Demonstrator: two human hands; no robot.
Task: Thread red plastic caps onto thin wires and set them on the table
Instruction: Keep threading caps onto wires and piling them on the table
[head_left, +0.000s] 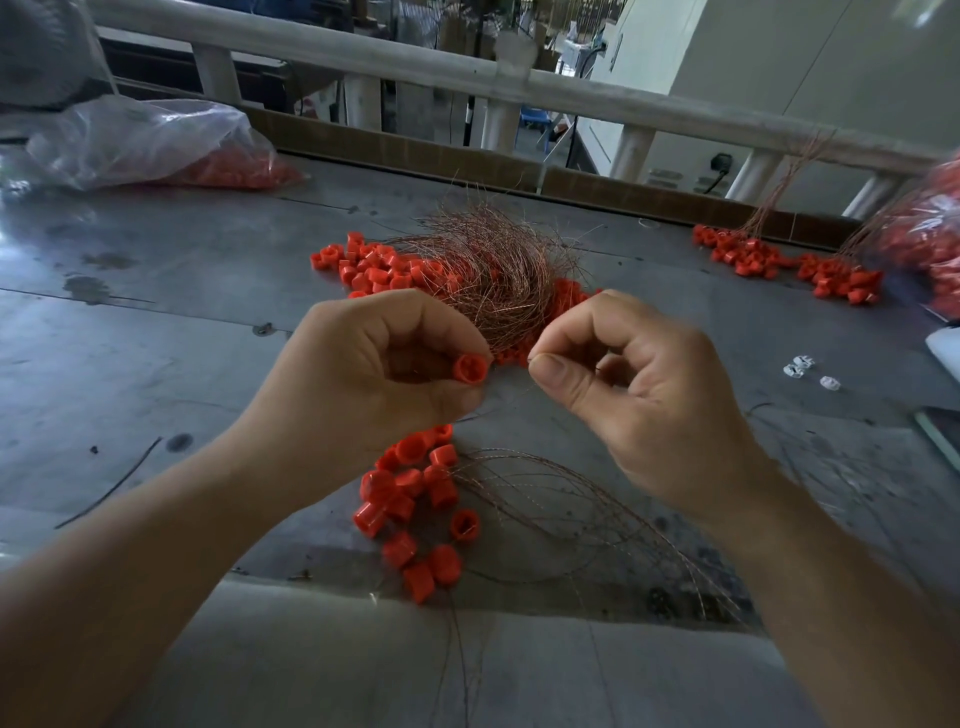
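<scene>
While the left hand (384, 364) pinches a red cap (470, 368) with its open mouth turned rightward, the right hand (639, 384) pinches something fine between thumb and forefinger. I judge it to be a wire (529, 358), though it is too thin to trace. Both hover over the middle of the bench (156, 312), close but apart, with the cap just beside the right fingertips. The coming move turns on that gap: the wire end must line up with the cap's bore, which runs left to right. A wire tangle (488, 260) lies toward the far edge, and threaded caps (410, 499) lie toward the near edge.
</scene>
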